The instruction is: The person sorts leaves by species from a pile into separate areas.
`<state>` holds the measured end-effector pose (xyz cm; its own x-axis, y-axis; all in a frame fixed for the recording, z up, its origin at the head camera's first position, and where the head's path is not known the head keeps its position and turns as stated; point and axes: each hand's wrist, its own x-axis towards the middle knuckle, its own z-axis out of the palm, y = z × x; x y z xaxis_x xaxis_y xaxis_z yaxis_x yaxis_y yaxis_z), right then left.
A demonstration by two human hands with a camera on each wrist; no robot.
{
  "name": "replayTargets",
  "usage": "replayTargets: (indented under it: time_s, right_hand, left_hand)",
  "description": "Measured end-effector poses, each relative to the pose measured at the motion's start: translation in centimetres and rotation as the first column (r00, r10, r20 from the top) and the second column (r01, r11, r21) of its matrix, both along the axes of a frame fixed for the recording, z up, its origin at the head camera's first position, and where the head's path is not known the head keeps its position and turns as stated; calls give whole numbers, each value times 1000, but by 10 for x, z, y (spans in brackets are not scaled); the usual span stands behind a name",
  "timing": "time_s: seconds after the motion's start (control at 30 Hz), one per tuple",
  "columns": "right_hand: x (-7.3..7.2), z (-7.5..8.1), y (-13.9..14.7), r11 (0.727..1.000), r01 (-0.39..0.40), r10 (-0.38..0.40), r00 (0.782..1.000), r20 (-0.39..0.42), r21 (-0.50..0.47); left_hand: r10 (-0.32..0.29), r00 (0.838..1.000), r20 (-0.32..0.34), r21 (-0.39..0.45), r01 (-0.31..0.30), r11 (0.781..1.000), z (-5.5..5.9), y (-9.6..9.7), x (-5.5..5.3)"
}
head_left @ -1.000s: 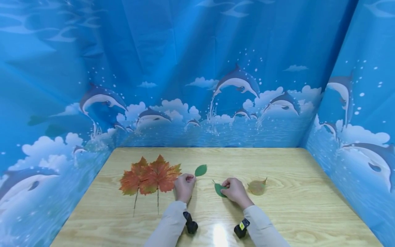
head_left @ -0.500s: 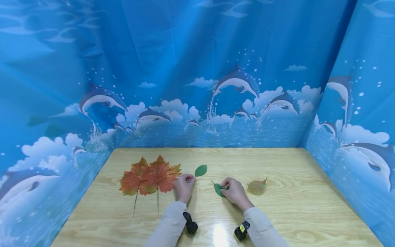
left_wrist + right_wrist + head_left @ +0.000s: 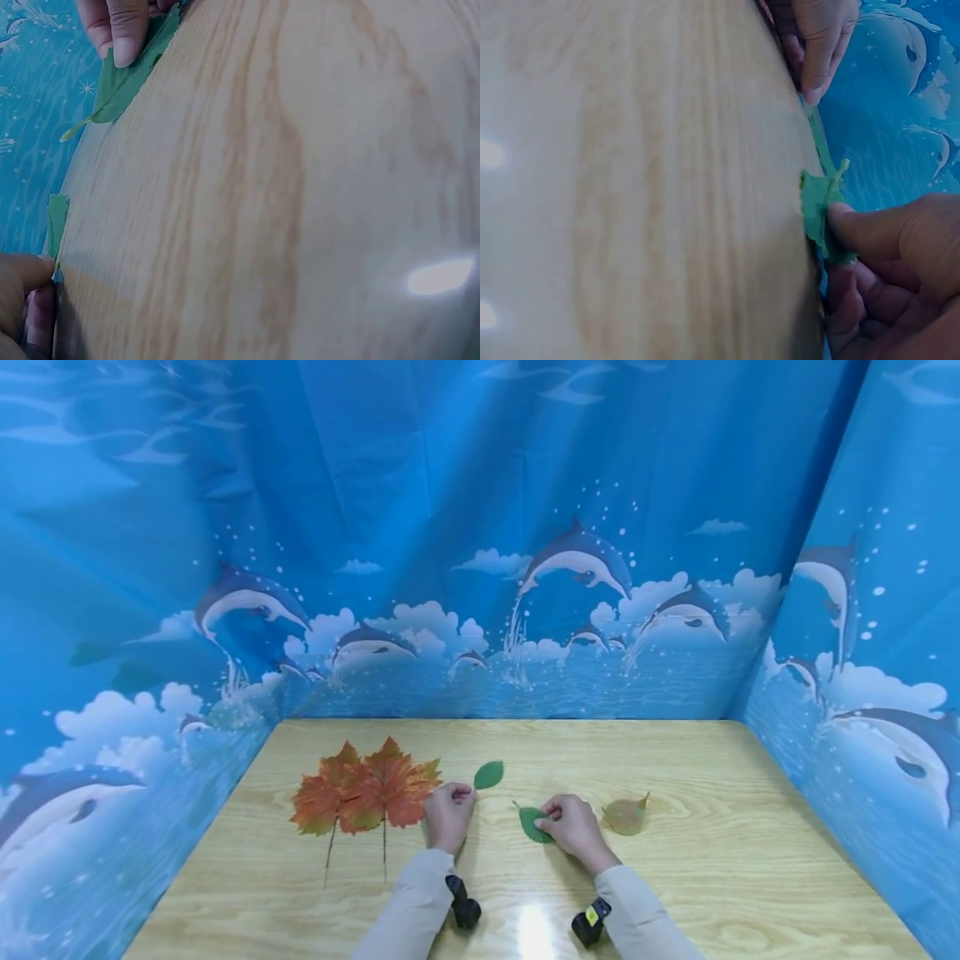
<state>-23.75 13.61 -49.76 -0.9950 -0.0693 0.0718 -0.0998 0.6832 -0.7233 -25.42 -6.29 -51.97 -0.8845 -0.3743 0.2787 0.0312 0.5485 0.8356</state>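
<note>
My left hand (image 3: 448,818) pinches the stem end of a small oval green leaf (image 3: 489,774), whose blade points away from me over the table. To its right, my right hand (image 3: 576,828) holds a second green leaf (image 3: 531,824) with toothed edges between thumb and fingers. That leaf's stem points up and left, towards the first one. In the right wrist view the thumb presses on the blade of the toothed leaf (image 3: 821,214), and part of the blade is hidden behind it. The left wrist view shows the first leaf (image 3: 56,225) nearly edge-on by the left fingertips.
Two large orange-red maple leaves (image 3: 401,785) with long dark stems lie left of my left hand, overlapping each other. A round yellow-brown leaf (image 3: 625,817) lies beyond my right hand. The wooden table (image 3: 720,893) meets a blue dolphin-print curtain (image 3: 450,527) at the back and sides.
My right hand has shifted very slightly, and the toothed leaf in it has tilted a little, showing more of its blade. The left hand and its leaf have stayed in place.
</note>
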Motion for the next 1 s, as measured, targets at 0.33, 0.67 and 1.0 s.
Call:
replayTargets:
  time_s: [0.33, 0.67, 1.0]
  right_hand:
    - [-13, 9, -10, 991, 5, -4, 1000, 12, -137]
    - [-33, 21, -32, 962, 95, -90, 995, 33, -257]
    - [-50, 0, -44, 892, 201, -134, 973, 189, -406]
  left_hand:
    - [-15, 1000, -17, -4, 15, 1000, -4, 0, -2]
    - [-9, 1000, -24, 3, 9, 1000, -6, 0, -2]
    - [9, 1000, 22, 5, -9, 1000, -5, 1, 0]
